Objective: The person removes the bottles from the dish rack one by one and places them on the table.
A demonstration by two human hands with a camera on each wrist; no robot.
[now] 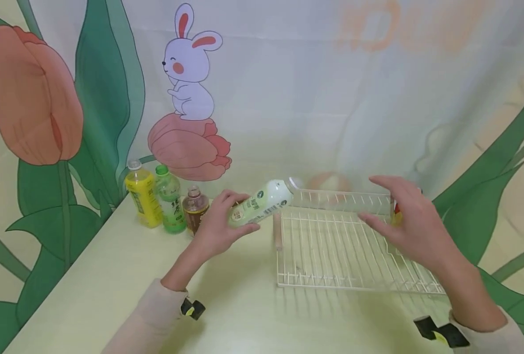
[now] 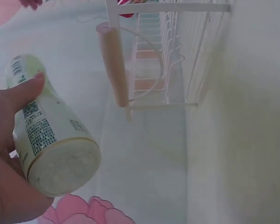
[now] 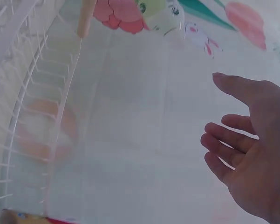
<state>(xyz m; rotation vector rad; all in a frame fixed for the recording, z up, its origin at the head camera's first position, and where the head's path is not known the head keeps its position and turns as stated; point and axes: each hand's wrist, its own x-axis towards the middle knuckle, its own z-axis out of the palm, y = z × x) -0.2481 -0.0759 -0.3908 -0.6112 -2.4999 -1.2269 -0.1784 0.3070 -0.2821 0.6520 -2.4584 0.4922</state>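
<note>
My left hand (image 1: 217,221) grips a plastic bottle (image 1: 262,204) with a pale green and white label. The bottle tilts, its neck pointing up and right toward the white wire rack (image 1: 332,285). In the left wrist view, the thumb lies along the side of the bottle (image 2: 60,135) and its round base faces the camera. Over the right part of the rack hovers my right hand (image 1: 414,231), thumb and fingers spread, holding nothing. The right wrist view shows the same hand (image 3: 256,149) apart from the bottle (image 3: 165,18).
Left of my left hand stand a yellow-labelled bottle (image 1: 144,196), a green bottle (image 1: 169,201) and a brown-labelled bottle (image 1: 194,209). A wooden handle (image 1: 278,231) is on the rack's left side. Partly hidden behind my right hand is a red and yellow item (image 1: 396,212). A printed curtain hangs behind.
</note>
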